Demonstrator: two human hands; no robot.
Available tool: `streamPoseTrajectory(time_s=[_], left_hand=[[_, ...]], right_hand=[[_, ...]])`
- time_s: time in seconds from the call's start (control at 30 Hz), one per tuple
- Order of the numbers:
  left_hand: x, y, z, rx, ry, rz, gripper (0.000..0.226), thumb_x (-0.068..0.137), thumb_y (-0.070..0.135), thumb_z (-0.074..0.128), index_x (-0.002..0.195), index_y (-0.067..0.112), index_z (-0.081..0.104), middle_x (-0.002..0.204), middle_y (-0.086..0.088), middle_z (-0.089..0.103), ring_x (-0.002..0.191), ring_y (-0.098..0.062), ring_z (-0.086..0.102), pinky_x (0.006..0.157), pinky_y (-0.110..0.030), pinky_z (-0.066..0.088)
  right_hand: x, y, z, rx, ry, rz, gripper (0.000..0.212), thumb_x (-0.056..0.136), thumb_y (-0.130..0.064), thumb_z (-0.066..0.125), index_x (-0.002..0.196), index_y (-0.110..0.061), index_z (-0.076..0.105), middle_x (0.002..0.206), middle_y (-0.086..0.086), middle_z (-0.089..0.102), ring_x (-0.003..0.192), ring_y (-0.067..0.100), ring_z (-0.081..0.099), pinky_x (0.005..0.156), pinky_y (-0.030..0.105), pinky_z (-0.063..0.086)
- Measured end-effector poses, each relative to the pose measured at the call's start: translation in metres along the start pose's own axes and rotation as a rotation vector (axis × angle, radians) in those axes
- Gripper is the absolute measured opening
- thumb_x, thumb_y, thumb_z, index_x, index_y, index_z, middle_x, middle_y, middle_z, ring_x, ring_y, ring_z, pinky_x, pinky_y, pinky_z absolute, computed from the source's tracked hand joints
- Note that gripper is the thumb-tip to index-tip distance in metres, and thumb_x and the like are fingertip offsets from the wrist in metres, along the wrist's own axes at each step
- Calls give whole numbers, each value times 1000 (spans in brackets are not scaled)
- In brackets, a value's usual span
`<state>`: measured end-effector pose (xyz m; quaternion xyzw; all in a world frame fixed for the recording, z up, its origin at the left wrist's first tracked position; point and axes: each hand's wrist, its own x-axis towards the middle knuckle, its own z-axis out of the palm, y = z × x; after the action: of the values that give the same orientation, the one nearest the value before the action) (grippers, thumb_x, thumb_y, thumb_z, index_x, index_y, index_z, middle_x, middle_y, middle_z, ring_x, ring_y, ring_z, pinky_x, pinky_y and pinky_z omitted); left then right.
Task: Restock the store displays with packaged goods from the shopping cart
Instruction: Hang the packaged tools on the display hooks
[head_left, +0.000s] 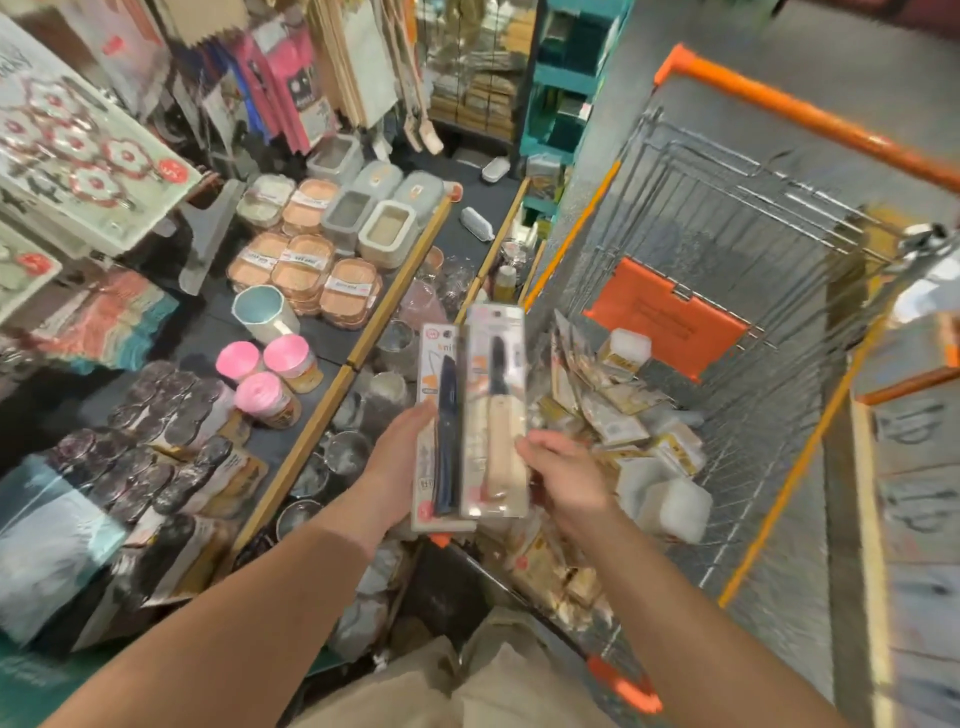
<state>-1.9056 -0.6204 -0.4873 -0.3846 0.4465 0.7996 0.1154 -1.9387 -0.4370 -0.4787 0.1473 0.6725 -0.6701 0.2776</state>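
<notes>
Two packaged knives are held up over the near end of the shopping cart (737, 291). My left hand (400, 467) grips the pack with the dark-handled knife (441, 431) from its left edge. My right hand (563, 475) holds the pack with the wooden-handled knife (493, 410) at its lower right, fingers curled behind it. The two packs overlap side by side. The wire cart with orange trim holds a heap of small packaged goods (623, 415) on its floor.
The display shelf (358, 353) on the left carries pink-lidded jars (283, 358), stacked copper-coloured trays (306, 270), grey containers (363, 213) and a mug (260, 314). Dark packaged items (166, 457) lie nearer. A lower shelf holds glassware (400, 343). Hanging goods fill the back.
</notes>
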Motion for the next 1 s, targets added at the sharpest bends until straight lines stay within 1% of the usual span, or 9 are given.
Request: streamPoseTrajectory(time_s=[0.1, 0.17, 0.27, 0.4, 0.57, 0.73, 0.83, 0.93, 1.0], left_hand=[[-3, -3, 9, 33, -72, 65, 29, 97, 30, 56, 114, 8, 62, 94, -13, 69, 84, -30, 67, 76, -38, 50], [-3, -2, 6, 146, -19, 149, 14, 97, 17, 58, 108, 10, 64, 92, -11, 69, 88, -32, 66, 81, -41, 52], [-2, 7, -10, 216, 49, 212, 16, 93, 10, 63, 109, 11, 66, 98, -12, 71, 95, -33, 67, 92, -48, 52], [2, 22, -34, 299, 94, 284, 17, 95, 5, 60, 98, 20, 66, 84, 2, 73, 77, -13, 70, 72, -30, 55], [5, 22, -40, 431, 73, 300, 25, 93, 1, 61, 92, 25, 65, 76, 12, 73, 72, 0, 68, 62, -13, 51], [10, 11, -44, 460, 106, 246, 18, 92, 7, 65, 110, 9, 67, 93, 1, 72, 82, -12, 71, 67, -21, 53], [7, 6, -50, 425, 132, 184, 12, 87, 10, 69, 100, 11, 68, 86, -1, 73, 83, -21, 71, 71, -32, 55], [1, 3, -50, 431, 102, 181, 12, 91, 3, 64, 82, 11, 65, 65, 4, 70, 59, -10, 68, 56, -21, 54], [-1, -1, -52, 414, 116, 174, 12, 91, 3, 63, 85, 13, 66, 66, 4, 71, 59, -10, 68, 56, -21, 55]], right_hand=[[-6, -2, 24, -94, -183, 31, 11, 93, -14, 65, 83, -10, 66, 72, 4, 66, 61, 15, 60, 55, 25, 49], [-2, 6, 33, -143, -209, 7, 19, 88, -27, 67, 79, -11, 65, 68, 2, 61, 58, 12, 58, 53, 22, 45], [6, 14, 40, 24, -238, 103, 31, 101, -32, 51, 86, -8, 62, 62, 1, 57, 50, 11, 53, 47, 22, 41], [37, 35, 23, 151, -46, 284, 31, 103, -35, 47, 93, -8, 60, 68, 3, 61, 55, 15, 55, 53, 28, 48], [76, 58, 11, 68, 141, 403, 21, 98, -25, 58, 87, -7, 57, 64, 10, 55, 52, 20, 55, 44, 25, 43], [95, 72, 36, -131, 99, 503, 30, 90, -26, 71, 101, 0, 61, 63, 10, 57, 36, 17, 52, 37, 21, 41], [101, 77, 45, -186, 65, 566, 20, 96, -16, 62, 112, -4, 60, 68, 13, 57, 40, 19, 54, 35, 20, 43], [106, 79, 48, -270, 79, 585, 18, 96, -4, 54, 113, 2, 59, 79, 19, 61, 59, 27, 59, 37, 25, 48], [103, 80, 47, -326, 102, 544, 13, 99, 1, 46, 106, 3, 57, 82, 19, 58, 60, 25, 54, 28, 16, 36]])
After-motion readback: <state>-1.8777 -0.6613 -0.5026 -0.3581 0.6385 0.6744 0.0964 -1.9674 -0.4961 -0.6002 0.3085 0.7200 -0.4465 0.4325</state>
